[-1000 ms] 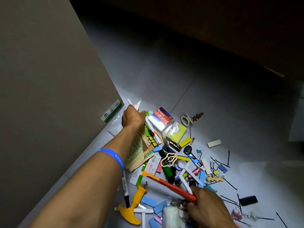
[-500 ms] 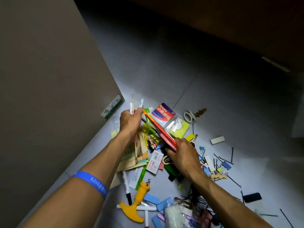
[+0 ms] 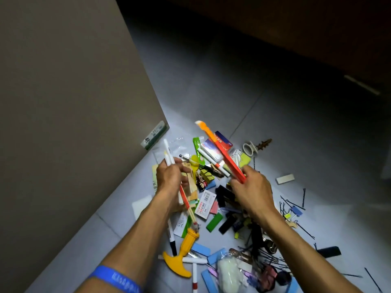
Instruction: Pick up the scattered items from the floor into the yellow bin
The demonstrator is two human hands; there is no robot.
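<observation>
- Grey floor tiles [image 3: 264,115] fill the scene, dim toward 12 and 2 o'clock; a tall beige panel [image 3: 63,102] takes the 9 to 11 o'clock side.
- Against the panel's foot, a green-and-white box [image 3: 154,135] lies at about 11 o'clock from the heap.
- At 7 o'clock a blue wristband [image 3: 115,279] circles the left forearm.
- Left hand [image 3: 171,182] is clenched round a bundle of pens [image 3: 169,157], white tips up toward 12 o'clock.
- Yellow toy hammer [image 3: 183,253] lies at 6 o'clock, beside a black marker [image 3: 171,240].
- Scattered items [image 3: 211,199] spread on the floor beneath both hands.
- Right hand [image 3: 251,187] grips the lower end of an orange-red stick [image 3: 224,153], raised and slanting toward 11 o'clock.
- White eraser [image 3: 285,179] and black hairpins [image 3: 294,205] lie at 3 o'clock.
- No yellow bin is in view.
</observation>
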